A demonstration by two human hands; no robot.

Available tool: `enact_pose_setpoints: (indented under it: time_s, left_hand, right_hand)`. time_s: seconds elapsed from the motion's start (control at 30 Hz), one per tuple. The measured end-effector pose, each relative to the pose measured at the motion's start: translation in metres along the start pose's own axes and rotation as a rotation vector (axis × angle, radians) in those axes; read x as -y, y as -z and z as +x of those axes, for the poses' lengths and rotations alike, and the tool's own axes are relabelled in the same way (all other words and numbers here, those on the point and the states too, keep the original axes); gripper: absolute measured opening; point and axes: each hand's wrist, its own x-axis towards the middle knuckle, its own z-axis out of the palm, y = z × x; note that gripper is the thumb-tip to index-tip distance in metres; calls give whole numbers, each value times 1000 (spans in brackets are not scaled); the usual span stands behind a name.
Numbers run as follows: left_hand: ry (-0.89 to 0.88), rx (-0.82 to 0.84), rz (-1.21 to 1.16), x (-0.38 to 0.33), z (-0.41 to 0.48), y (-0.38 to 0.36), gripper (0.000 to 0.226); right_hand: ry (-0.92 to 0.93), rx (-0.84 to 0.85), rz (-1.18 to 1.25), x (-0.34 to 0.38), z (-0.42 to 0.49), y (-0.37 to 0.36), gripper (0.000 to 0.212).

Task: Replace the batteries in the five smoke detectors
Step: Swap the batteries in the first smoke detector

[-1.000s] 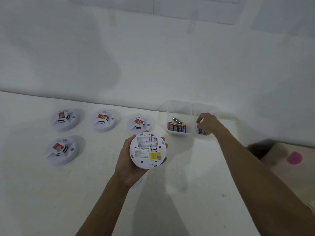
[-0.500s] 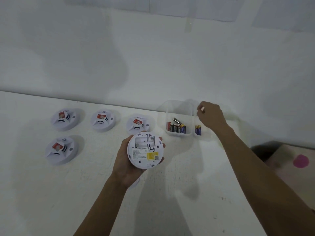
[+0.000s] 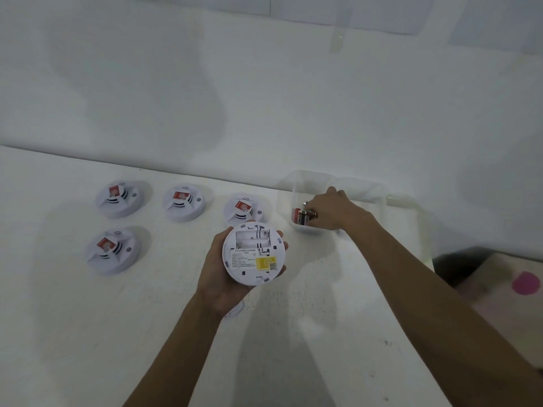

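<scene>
Left hand: my left hand [image 3: 219, 274] wraps its fingers round the rim of the held detector [image 3: 254, 254], which is back side up with its battery bay empty.
Right hand: my right hand [image 3: 333, 211] reaches into the clear bin [image 3: 382, 198], fingertips curled onto the batteries [image 3: 302, 217]; I cannot tell whether one is pinched.
Others: four detectors [image 3: 119, 198] sit on the desk [image 3: 88, 333], left of the bin.
Handling: I judge the batteries stiff, smooth and likely to roll, so pinch one mid-barrel. The detector looks like light, rigid plastic, best held by its rim.
</scene>
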Motion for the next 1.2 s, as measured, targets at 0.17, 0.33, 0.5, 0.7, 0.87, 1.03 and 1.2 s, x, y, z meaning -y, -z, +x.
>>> enact_pose_setpoints:
  time_s: [0.17, 0.33, 0.5, 0.7, 0.87, 1.03, 1.2]
  left_hand:
    - [-4, -1, 5, -2, -2, 0, 67]
    - [-7, -13, -20, -2, -3, 0, 70]
    - [-7, -12, -17, -2, -3, 0, 69]
    - [-5, -29, -27, -3, -3, 0, 75]
    - [-13, -7, -12, -5, -7, 1, 64]
    - [-16, 28, -23, -11, -14, 1, 68]
    - [-13, 68, 9, -22, -26, 4, 66]
  right_hand:
    - [1, -60, 49, 0, 4, -4, 21]
    - [7, -101, 191, -1, 6, -4, 24]
    - [16, -108, 424, -3, 1, -4, 21]
    - [-25, -120, 723, -5, -14, 0, 19]
    - [-80, -234, 894, 1, -32, 13, 19]
    - [-126, -433, 1142, 28, -63, 34, 17]
    - [-13, -573, 1296, 80, -100, 57, 17]
